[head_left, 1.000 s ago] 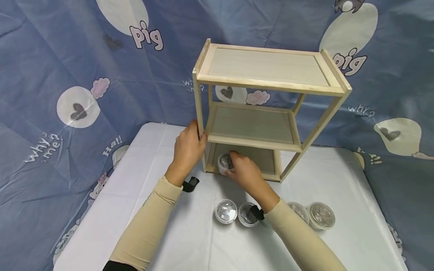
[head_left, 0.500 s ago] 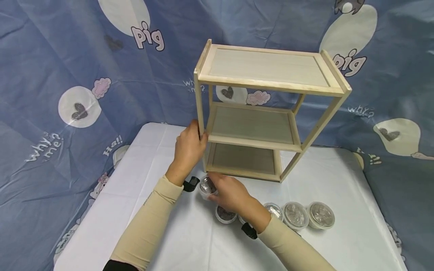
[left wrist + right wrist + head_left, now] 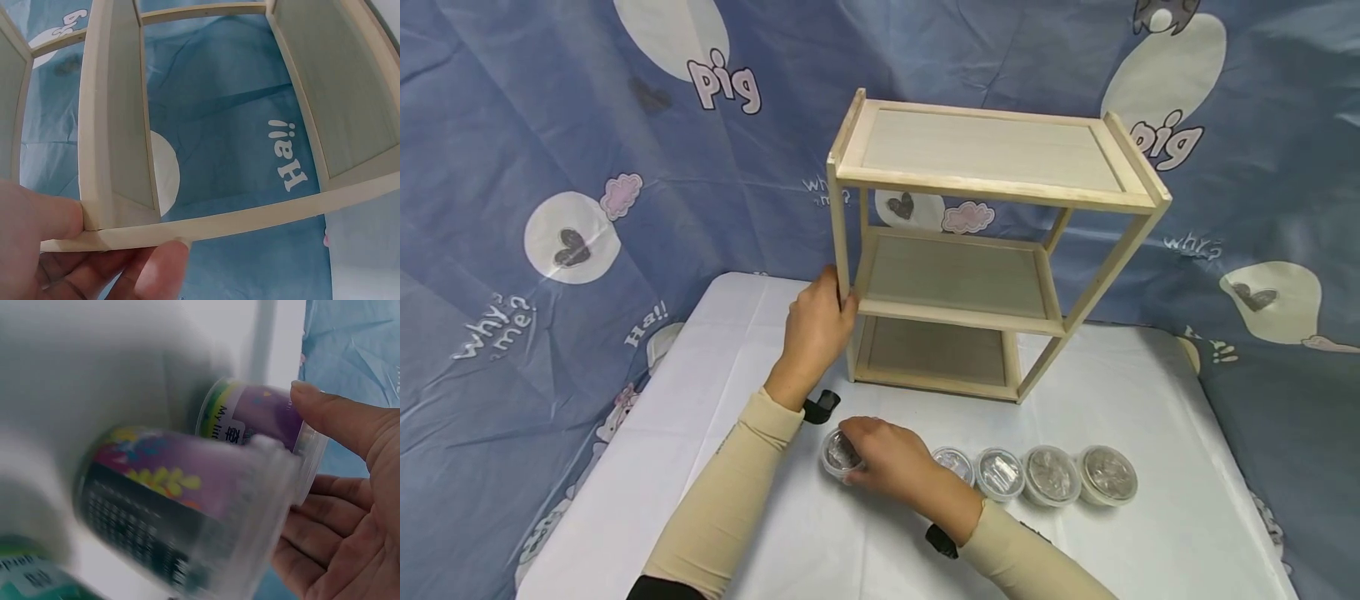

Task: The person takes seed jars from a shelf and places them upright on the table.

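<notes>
My left hand [image 3: 816, 329] grips the left front post of a small three-tier wooden shelf [image 3: 1000, 183]. In the left wrist view its thumb and fingers lie on either side of the wooden post [image 3: 250, 220]. Down on the white cloth, my right hand [image 3: 891, 458] holds a small plastic cup [image 3: 837, 454] with a clear lid by its rim. The right wrist view shows this cup [image 3: 250, 415] with a purple label, thumb on one side and fingers on the other. A second purple-labelled cup [image 3: 187, 506], blurred, stands close beside it.
Right of my hand, several lidded cups [image 3: 1052, 475] stand in a row in front of the shelf. A green-labelled cup [image 3: 37, 575] shows in the right wrist view's corner. Blue printed fabric [image 3: 700, 167] hangs behind the white table [image 3: 1187, 433].
My right hand has brought the cup from the bottom tier of the shelf out toward me and left, onto the cloth at the row's left end. The left hand has stayed on the post.
</notes>
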`<state>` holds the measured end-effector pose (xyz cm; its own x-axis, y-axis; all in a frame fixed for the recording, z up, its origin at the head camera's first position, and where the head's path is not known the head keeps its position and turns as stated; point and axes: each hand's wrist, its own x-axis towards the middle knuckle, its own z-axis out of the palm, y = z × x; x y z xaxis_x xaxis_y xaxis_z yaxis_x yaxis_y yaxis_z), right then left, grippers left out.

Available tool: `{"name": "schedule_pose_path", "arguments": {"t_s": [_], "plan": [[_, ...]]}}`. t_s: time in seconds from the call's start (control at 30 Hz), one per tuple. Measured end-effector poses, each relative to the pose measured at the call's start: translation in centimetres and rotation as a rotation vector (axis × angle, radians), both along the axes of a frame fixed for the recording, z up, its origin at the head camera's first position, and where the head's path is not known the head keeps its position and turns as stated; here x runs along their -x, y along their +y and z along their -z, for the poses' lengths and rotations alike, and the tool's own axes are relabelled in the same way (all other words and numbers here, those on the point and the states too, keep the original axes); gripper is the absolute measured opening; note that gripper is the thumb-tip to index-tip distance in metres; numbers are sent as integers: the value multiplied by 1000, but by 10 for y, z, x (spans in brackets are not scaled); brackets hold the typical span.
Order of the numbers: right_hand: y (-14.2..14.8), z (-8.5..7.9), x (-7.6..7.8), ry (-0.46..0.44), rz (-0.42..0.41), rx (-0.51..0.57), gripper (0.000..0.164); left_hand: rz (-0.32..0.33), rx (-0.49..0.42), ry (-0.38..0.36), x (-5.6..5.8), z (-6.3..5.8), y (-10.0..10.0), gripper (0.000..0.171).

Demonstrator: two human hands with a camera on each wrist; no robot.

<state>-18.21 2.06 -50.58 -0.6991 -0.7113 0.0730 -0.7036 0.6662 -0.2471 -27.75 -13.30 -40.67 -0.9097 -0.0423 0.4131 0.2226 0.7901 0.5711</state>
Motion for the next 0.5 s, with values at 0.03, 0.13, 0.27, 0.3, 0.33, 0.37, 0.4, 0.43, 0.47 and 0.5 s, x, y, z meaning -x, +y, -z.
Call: {"name": "schedule_pose_path", "arguments": {"t_s": [0.03,0.13,0.27,0.3,0.33,0.37,0.4,0.43,0.47,0.5], "plan": [[0,2,-1,6,-7,0,56,2,-3,2,0,0,0,19],[-1,5,-4,26,-17,0,57,3,-6,8,-1,0,0,18],[0,7,-6,33,-14,-8,60,1,-6,8,-2,-1,0,18],[0,7,-6,36,-12,-11,60,3,-6,7,-2,-1,0,19],[0,7,-6,42,-11,-12,61,5,-7,7,-1,-1,0,20],[0,8,-7,48,-11,-14,61,6,-6,6,-1,-1,0,20],[-1,7,-7,55,-11,-16,61,6,-3,8,-1,-1,0,21],[-1,7,-7,60,-12,-16,61,7,-2,7,0,-1,-1,21],[-1,7,-7,67,-13,-18,61,7,-2,7,0,0,-1,21],[-1,7,-8,71,-13,-21,61,7,-2,7,1,0,-1,22]]}}
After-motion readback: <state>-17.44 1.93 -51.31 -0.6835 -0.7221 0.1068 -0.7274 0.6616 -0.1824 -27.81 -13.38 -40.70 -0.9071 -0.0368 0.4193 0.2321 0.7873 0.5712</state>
